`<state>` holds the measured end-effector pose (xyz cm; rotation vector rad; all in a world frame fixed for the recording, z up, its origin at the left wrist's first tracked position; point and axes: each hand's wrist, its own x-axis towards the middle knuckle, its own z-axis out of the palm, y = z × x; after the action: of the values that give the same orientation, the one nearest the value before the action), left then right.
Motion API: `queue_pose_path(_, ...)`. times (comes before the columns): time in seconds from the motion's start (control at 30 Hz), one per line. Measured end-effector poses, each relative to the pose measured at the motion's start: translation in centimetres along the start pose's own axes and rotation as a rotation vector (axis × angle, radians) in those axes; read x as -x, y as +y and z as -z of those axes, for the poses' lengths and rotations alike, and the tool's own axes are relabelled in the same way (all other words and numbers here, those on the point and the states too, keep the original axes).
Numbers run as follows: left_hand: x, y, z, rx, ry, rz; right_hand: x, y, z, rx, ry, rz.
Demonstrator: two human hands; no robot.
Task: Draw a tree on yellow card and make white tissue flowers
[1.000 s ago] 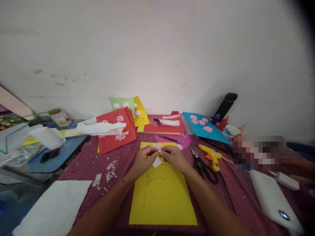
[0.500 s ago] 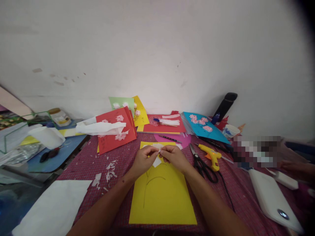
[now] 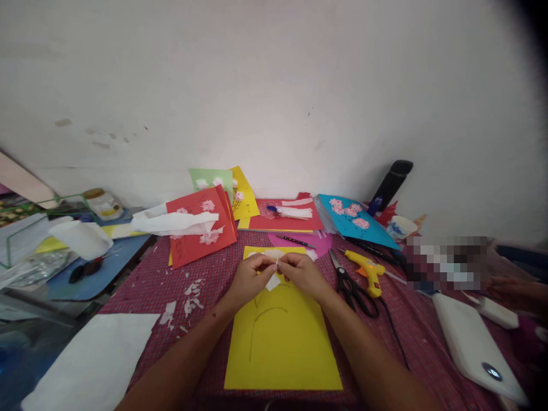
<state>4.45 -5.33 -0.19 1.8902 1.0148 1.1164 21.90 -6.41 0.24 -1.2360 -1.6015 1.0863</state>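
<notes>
Both hands meet over the upper part of a yellow sheet of card (image 3: 286, 348) that has dark curved lines drawn on it. My left hand (image 3: 252, 277) and my right hand (image 3: 302, 274) pinch a small piece of white tissue paper (image 3: 273, 281) between their fingertips. Part of that piece hangs below the fingers; the rest is hidden by them. More white paper (image 3: 274, 253) shows just behind the fingertips at the card's top edge. To the right of my right hand lie black-handled scissors (image 3: 353, 288) and a yellow glue gun (image 3: 368, 271).
Red cards with paper flowers (image 3: 205, 245) lean at the back left, and a blue flower card (image 3: 358, 222) lies back right. White paper (image 3: 94, 359) covers the front left beside torn scraps (image 3: 192, 299). A white power bank (image 3: 475, 348) sits right, near another person's hand (image 3: 518, 291).
The fingertips have shifted very slightly around the white tissue paper. Both hands stay in the same place over the card, and the surrounding objects have not moved.
</notes>
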Motion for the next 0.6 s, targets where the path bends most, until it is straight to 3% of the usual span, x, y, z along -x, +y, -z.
queue_pose_path(0.6,-0.03,-0.22,-0.10,0.012,0.020,0.014,-0.12,0.39,-0.33,0.000,-0.002,-0.020)
